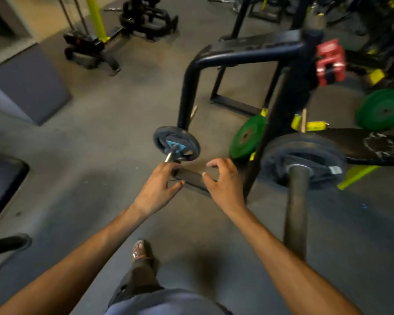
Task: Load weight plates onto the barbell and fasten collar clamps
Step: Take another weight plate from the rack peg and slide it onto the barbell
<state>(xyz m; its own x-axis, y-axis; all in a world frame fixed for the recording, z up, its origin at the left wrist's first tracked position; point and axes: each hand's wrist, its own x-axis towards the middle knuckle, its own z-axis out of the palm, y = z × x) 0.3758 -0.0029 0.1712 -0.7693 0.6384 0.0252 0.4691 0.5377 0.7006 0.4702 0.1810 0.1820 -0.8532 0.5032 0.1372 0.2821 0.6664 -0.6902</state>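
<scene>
1. Both hands are stretched forward and low, and nothing is held in either. The left hand (156, 189) is spread, with its fingertips just beside the end of a chrome peg (168, 156). The right hand (225, 181) is loosely curved, thumb and fingers apart, above the floor (114, 123).
2. A small black plate (176, 143) with a blue centre is hung on that peg, just beyond the left fingertips. As far as can be told, it is touched by neither hand.
3. The barbell sleeve (296, 212) is seen to the right of the right arm, and a large black plate (304, 159) is already slid onto it.
4. No collar is seen on the sleeve outside that plate. The red collar clamp (330, 62) is parked high on the dark rack upright (284, 105), well apart from both hands.
5. The task is judged partly done. One plate is loaded at this end, the small plate appears to be the next one to be fetched, and the clamping is left to do. The far end of the bar is not shown.
6. Counted: two hands, one barbell sleeve, one chrome peg and one small black plate. One large black plate is counted, though whether another is stacked behind it cannot be told. Two lots of green plates (248, 136) are seen, one at the rack foot and one farther right. The clamp is too blurred for one to be told from a pair.
</scene>
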